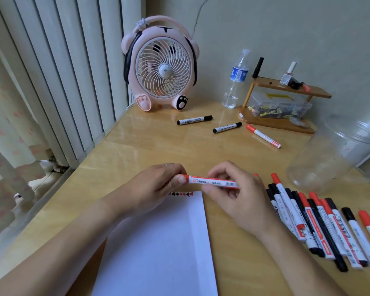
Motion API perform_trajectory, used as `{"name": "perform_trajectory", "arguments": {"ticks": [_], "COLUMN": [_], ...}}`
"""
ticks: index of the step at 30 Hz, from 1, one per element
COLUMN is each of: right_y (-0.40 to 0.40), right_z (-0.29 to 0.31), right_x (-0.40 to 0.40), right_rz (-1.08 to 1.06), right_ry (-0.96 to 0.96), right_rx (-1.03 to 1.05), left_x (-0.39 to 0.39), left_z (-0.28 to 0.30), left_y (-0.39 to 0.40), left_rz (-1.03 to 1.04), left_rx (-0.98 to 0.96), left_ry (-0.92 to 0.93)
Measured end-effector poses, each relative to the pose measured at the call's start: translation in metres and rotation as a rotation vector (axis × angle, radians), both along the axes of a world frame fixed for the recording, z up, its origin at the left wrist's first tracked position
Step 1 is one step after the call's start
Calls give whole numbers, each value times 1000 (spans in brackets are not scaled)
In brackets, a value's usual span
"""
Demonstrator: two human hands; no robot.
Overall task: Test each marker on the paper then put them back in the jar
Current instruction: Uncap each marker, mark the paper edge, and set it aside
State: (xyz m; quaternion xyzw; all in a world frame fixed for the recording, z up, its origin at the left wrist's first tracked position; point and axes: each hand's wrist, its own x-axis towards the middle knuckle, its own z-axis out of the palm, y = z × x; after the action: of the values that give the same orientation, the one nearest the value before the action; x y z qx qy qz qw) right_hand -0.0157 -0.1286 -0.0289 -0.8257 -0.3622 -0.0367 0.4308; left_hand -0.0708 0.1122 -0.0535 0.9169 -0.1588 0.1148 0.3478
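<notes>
Red-capped white plastic marker [212, 182], level above white paper sheet [158, 242]: our left hand [158, 184] pinches its cap, right hand [229, 189] grips the barrel. Pull straight apart; cap apparently seated.

We see soft, even daylight, with pale glare on the glossy yellow wooden tabletop [150, 142] toward its far edge. Wide-angle distortion bends the frame's edges; the clear plastic jar [333, 154] looks blurred.
</notes>
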Motion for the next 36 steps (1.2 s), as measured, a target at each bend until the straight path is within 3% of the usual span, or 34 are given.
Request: {"name": "perform_trajectory", "arguments": {"ticks": [5, 16, 19, 22, 26, 29, 36], "right_y": [5, 11, 7, 6, 5, -2, -29], "right_z": [-8, -8, 2, 6, 12, 16, 22], "right_x": [-3, -12, -9, -12, -15, -8, 13], "right_rz": [7, -12, -3, 14, 21, -99, -548], "right_ry": [-153, -40, 20, -54, 30, 23, 18], "right_rx": [-6, 23, -112, -366, -375, -388, -578], "left_x": [0, 2, 2, 1, -1, -5, -24], "left_z": [-2, -6, -9, -12, -8, -2, -5], "left_y": [-3, -6, -6, -14, -25, -21, -38], "left_rz": [6, 9, -28, -70, -48, 60, -214], "left_rx": [-46, -68, -11, 99, 96, 123, 312], "left_ry": [-32, -135, -132, -135, -140, -141, 78]}}
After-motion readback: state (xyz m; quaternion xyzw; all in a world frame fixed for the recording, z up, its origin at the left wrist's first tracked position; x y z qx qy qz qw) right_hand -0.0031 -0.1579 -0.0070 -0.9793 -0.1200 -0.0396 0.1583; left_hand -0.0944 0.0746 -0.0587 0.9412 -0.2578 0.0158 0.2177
